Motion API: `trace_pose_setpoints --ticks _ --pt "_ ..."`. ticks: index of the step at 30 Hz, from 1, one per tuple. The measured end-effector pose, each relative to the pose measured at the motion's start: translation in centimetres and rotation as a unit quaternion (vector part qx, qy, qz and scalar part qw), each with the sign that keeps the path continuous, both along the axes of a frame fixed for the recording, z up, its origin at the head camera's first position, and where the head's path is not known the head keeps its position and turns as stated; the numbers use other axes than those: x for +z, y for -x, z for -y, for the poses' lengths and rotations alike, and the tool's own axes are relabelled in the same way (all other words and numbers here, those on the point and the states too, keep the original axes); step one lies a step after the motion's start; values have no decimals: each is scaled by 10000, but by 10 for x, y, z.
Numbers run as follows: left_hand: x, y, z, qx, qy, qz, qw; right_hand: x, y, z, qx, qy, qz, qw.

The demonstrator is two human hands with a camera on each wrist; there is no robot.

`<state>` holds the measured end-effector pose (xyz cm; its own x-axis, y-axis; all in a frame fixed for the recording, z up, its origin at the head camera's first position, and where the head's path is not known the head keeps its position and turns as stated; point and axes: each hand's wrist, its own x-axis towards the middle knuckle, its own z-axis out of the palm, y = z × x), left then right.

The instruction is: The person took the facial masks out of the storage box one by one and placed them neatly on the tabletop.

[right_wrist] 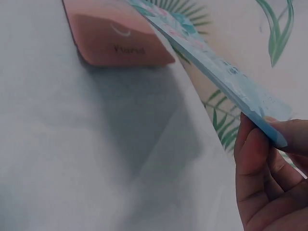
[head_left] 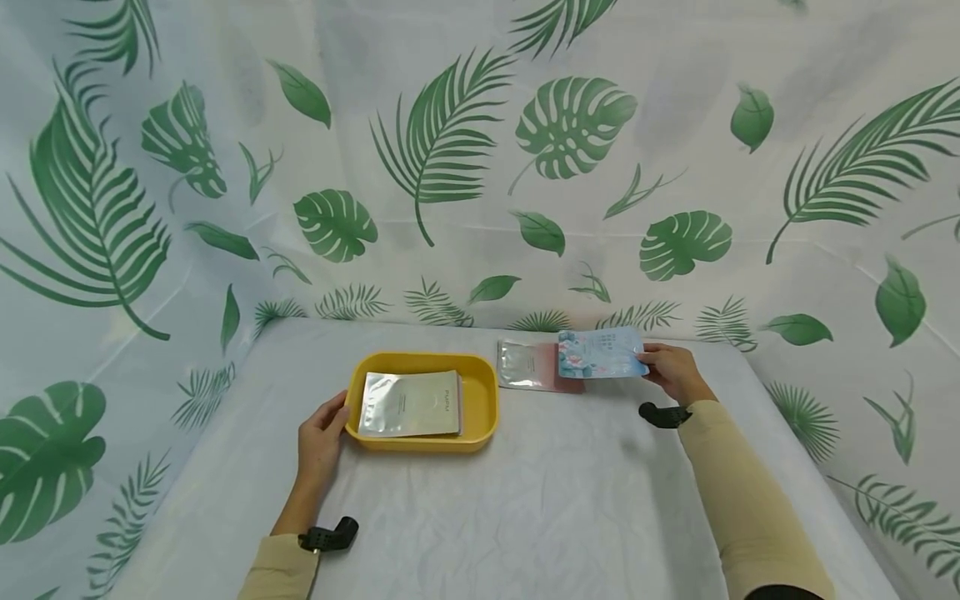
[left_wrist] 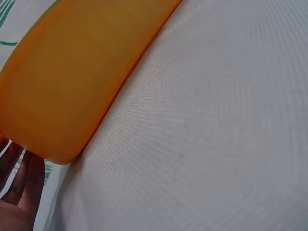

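Between thumb and fingers, my right hand (head_left: 672, 372) pinches the right edge of a light-blue sheet mask packet (head_left: 600, 353) with a floral print. Held up at a tilt, the packet overlaps a silver-and-pink packet (head_left: 525, 367) lying on the table. In the right wrist view, the pink end (right_wrist: 120, 43) of that packet lies beyond the raised blue one. My left hand (head_left: 322, 433) touches the left end of a yellow plastic tray (head_left: 480, 417). In the left wrist view its fingers (left_wrist: 31, 180) reach the tray's end wall. Inside the tray lies a pale silver-green packet (head_left: 412, 404), with another edge showing beneath.
A white cloth covers the table (head_left: 525, 517). Behind and at both sides hangs a white curtain (head_left: 465, 267) printed with green leaves, meeting the table's back edge. The silver-and-pink packet lies just right of the tray.
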<state>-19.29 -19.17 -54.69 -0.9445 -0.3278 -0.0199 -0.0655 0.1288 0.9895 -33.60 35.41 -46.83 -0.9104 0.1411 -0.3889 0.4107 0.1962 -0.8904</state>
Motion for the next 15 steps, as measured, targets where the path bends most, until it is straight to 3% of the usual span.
trace_pose_setpoints --ticks 15 --pt "-1 1 1 8 56 -34 10000 -14 1 -27 -660 -349 285 9968"
